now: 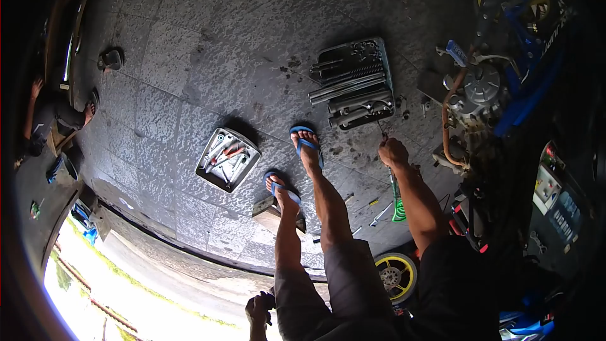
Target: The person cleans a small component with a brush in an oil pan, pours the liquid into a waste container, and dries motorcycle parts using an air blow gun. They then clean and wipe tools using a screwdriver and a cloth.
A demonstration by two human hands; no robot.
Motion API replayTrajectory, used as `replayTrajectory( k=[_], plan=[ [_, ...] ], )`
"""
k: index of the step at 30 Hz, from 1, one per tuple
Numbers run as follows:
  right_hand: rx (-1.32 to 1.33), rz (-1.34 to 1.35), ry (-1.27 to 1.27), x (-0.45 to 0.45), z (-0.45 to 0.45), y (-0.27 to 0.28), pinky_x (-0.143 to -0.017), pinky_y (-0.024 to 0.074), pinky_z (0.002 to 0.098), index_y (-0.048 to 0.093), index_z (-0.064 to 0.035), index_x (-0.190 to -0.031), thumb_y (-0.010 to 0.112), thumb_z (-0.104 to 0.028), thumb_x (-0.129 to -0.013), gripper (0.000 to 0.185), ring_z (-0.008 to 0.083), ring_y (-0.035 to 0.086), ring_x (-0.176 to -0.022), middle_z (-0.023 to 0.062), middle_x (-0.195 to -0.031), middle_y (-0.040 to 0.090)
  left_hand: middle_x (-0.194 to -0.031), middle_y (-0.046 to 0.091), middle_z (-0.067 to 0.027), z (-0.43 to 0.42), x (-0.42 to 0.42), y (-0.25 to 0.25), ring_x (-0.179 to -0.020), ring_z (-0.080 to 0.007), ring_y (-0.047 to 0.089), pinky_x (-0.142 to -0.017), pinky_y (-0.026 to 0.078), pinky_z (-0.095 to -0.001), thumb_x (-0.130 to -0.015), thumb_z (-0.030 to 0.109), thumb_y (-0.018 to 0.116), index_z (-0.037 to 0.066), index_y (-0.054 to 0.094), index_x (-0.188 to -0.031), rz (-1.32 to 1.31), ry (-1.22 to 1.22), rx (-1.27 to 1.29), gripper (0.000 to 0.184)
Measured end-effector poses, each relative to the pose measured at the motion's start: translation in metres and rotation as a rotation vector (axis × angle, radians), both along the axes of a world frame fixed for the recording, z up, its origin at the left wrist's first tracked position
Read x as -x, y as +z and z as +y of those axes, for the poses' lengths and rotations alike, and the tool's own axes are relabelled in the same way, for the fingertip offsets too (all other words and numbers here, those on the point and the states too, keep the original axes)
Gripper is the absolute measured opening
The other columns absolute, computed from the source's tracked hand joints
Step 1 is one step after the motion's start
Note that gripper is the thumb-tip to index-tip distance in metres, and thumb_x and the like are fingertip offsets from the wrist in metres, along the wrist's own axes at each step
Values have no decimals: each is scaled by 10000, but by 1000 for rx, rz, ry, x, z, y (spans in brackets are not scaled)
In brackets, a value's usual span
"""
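Right hand (394, 153): fingers curled tight round a thin dark piece (381, 129), its tip by the near edge of the tray (389, 72), toward the right corner; contact with the rim, cannot tell. Left hand (256, 311): clasped on a dark object (270, 301), identity unclear. Metal tubes (347, 88) lie across the tray, ends overhanging its left edge. Risk: a step by the sandalled right foot (305, 142), near the near-left corner, could knock them. Small loose parts (406, 115) sit outside the right edge; a sweeping wrist might scatter them.
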State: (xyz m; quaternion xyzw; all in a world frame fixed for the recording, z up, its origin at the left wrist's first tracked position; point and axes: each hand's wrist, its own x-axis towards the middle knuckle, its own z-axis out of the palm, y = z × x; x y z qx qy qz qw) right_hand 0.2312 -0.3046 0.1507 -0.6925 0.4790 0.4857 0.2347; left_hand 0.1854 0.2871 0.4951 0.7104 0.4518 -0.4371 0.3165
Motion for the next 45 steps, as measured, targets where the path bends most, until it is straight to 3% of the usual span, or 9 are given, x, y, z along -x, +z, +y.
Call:
replayTrajectory(
  k=[2,15,20,22,27,29,35,41,45],
  plan=[
    [-35,3,120,3,11,2,-823,553,434,705,-3,-945,407,-384,-970,484,347,698,-941,216,-915,714,-704,674,-80,-6,-6,2,-589,-144,602,-546,464,-293,-992,352,495,-11,682,-843,79,-33,-54,435],
    [200,104,-161,-10,24,-6,-896,528,455,702,-36,-1070,470,-325,-947,391,371,642,-1096,209,-1168,664,-651,632,-57,10,0,16,-442,-81,483,-391,350,-249,-989,348,461,35,646,-810,36,-86,-71,405],
    [-393,-39,84,-7,32,-6,-606,562,436,681,-16,-808,483,-378,-935,432,307,668,-527,146,-643,685,-654,631,-54,18,6,20,-447,-84,485,-396,353,-252,-993,327,461,37,648,-820,55,-69,-117,385],
    [-926,168,-123,-4,57,0,-459,515,350,646,10,-798,552,-353,-933,398,238,646,-489,131,-644,674,-640,594,-33,2,-3,20,-553,-95,525,-497,395,-272,-995,308,477,20,631,-782,76,-50,-112,390],
    [-1067,196,212,-48,116,57,-521,532,372,661,-20,-862,589,-372,-916,363,250,664,-550,143,-673,676,-648,620,-68,-20,-5,14,-549,-119,542,-512,410,-275,-1009,380,435,20,620,-731,117,6,-5,491],
    [-512,-330,668,-39,135,56,-628,548,441,689,-22,-870,567,-371,-898,371,335,694,-658,202,-749,693,-656,633,-73,-30,-3,11,-564,-122,559,-540,431,-280,-1014,366,422,17,626,-728,58,20,47,495],
    [-237,-288,530,-53,136,25,-720,548,472,722,-46,-891,526,-351,-892,363,385,697,-805,223,-839,699,-680,654,-61,-15,14,12,-583,-109,576,-553,453,-284,-1010,308,435,13,662,-795,39,34,16,430],
    [-626,24,499,-87,158,13,-728,562,474,732,-37,-962,552,-390,-887,403,370,711,-839,239,-996,700,-726,663,-85,-5,27,9,-599,-116,582,-546,459,-282,-1002,304,469,-7,652,-860,-54,155,95,388],
    [182,-1236,781,-99,234,-34,-909,488,508,719,-6,-913,542,-398,-900,430,403,695,-867,249,-922,703,-714,637,-91,-1,37,-1,-565,-129,551,-518,441,-279,-1013,403,456,3,618,-789,-89,139,148,487]
  ],
)
